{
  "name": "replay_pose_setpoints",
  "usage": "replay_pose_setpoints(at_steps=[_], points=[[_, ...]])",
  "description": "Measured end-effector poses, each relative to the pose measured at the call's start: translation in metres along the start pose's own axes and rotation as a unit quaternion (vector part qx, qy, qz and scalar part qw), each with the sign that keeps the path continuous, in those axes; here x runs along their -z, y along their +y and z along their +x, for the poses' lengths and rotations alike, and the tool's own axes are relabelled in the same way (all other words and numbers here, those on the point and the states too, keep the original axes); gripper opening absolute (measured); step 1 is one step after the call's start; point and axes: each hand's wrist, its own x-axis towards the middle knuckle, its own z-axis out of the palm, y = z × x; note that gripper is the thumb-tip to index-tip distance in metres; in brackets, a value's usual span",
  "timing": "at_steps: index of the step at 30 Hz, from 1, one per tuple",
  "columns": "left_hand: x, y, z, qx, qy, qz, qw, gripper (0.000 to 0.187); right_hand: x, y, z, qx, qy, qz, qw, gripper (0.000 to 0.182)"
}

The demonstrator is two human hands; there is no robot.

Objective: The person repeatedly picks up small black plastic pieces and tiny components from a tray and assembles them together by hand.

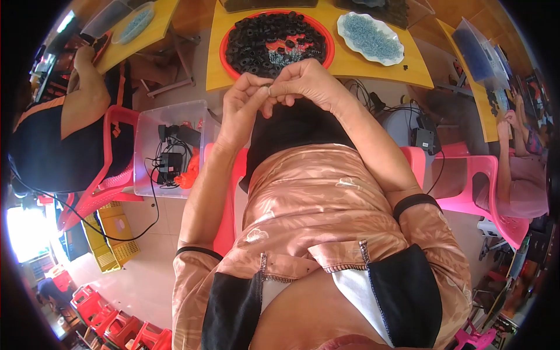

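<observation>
My left hand (240,108) and my right hand (308,83) meet at the near edge of the yellow table, above my lap. Thumb and fingers of both are pinched together at one spot. Whatever small piece sits between the fingertips is mostly hidden and too small to name. Just beyond my hands is a round red tray (332,49) heaped with small black ring-like parts (251,44). To its right lies a white scalloped dish (382,60) full of small pale blue, clear-looking pieces (368,36).
A clear plastic bin (140,128) with black adapters and cables stands at left. Beside it is a pink chair (114,151) with a seated person. Another person sits at right on a pink chair (466,175). A black power box (424,137) with cables hangs near my right arm.
</observation>
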Motion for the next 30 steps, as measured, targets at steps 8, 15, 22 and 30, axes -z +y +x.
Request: replay_pose_setpoints(at_steps=[8,15,22,30], points=[[-0.012,0.000,0.003,0.018,-0.005,0.024,1.000,0.023,0.013,-0.017,-0.019,-0.002,-0.001,-0.085,0.996,0.020],[-0.005,0.000,0.004,0.006,0.017,0.061,0.998,0.033,0.136,-0.145,0.003,0.076,0.229,-0.358,0.902,0.023],[0.001,-0.003,0.006,0.025,0.067,0.063,0.995,0.024,0.166,-0.172,0.024,0.133,0.439,-0.430,0.777,0.014],[0.007,-0.008,0.008,0.039,0.098,0.043,0.993,0.011,0.106,-0.071,0.066,0.058,0.154,-0.606,0.778,0.030]])
